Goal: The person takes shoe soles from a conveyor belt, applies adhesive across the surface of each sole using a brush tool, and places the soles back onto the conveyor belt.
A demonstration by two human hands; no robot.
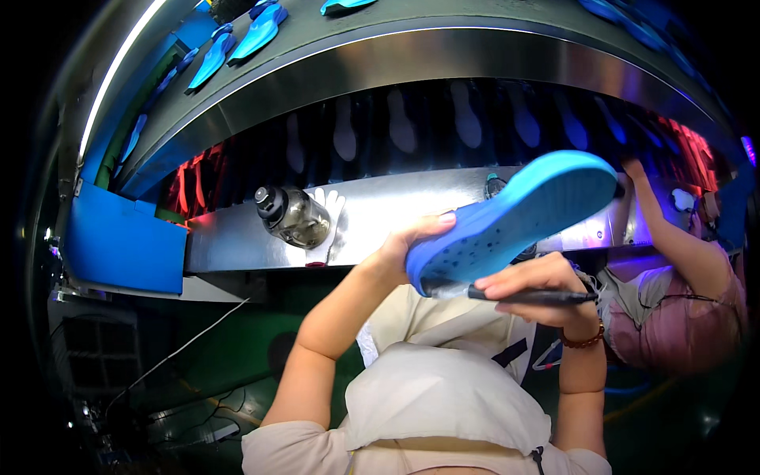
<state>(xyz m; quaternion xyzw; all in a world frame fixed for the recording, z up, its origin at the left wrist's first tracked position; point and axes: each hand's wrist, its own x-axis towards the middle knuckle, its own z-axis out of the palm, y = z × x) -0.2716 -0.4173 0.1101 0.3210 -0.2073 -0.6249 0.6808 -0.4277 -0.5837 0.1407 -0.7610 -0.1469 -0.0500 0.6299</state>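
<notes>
A blue shoe sole [526, 202], lighter turquoise on its broad face and darker blue along the near left part, is tilted up in front of me. My left hand [412, 241] grips its darker near end, thumb along the upper edge. In my right hand [542, 289] is a slim black-handled tool [534, 296], its pale, see-through-looking tip at the lower edge of the sole's near end. Those fingers are closed round the handle. Whether the tip is a brush or a blade I cannot tell. Small dark spots mark the sole's face near that end.
Beyond the sole runs a metal ledge [372, 229] with a dark water bottle [291, 218] and a white glove [332, 207]. Farther back, a conveyor belt [340, 30] carries blue soles [260, 33]. At the right, a co-worker's arm [673, 218] reaches toward the ledge.
</notes>
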